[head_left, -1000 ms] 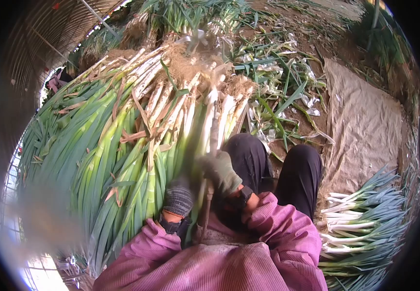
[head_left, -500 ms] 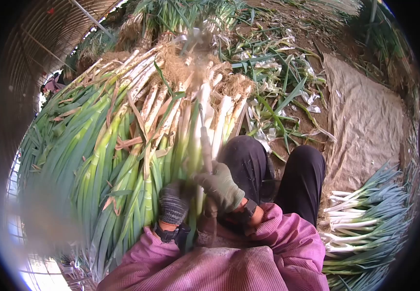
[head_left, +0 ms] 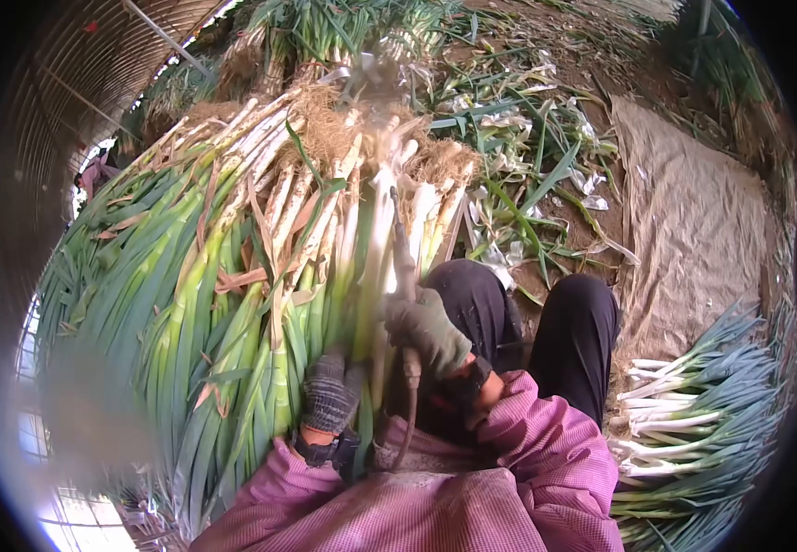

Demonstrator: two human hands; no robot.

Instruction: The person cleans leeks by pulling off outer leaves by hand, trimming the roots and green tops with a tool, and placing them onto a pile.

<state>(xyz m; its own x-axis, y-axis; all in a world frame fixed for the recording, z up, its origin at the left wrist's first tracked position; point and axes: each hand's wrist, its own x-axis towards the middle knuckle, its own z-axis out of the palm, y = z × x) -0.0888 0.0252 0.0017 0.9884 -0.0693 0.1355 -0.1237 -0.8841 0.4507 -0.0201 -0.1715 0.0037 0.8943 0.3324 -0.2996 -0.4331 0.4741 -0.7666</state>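
Observation:
My right hand [head_left: 428, 331], in a grey-green glove, is closed around a slim air blow wand [head_left: 405, 253]. A thin hose [head_left: 411, 391] runs from the wand down to my lap. The wand's tip points away from me, beside the white stem of a leek [head_left: 383, 212]. My left hand [head_left: 330, 396], in a dark striped knit glove, is closed around the green part of that leek, low down near my lap; its fingers are partly hidden. Under and left of this hand lies a large heap of unpeeled leeks [head_left: 196, 276], roots facing away from me.
Peeled leeks [head_left: 675, 405] lie stacked at the right. Beyond them a tan cloth [head_left: 688, 230] covers the soil. Stripped leaves and skins [head_left: 546, 156] litter the ground ahead. More leek bundles [head_left: 325, 32] stand at the back. My knees [head_left: 578, 322] are right of the heap.
My right hand has moved a little forward and to the right with the wand, and the hose now shows bending below it. My left hand stays almost in place.

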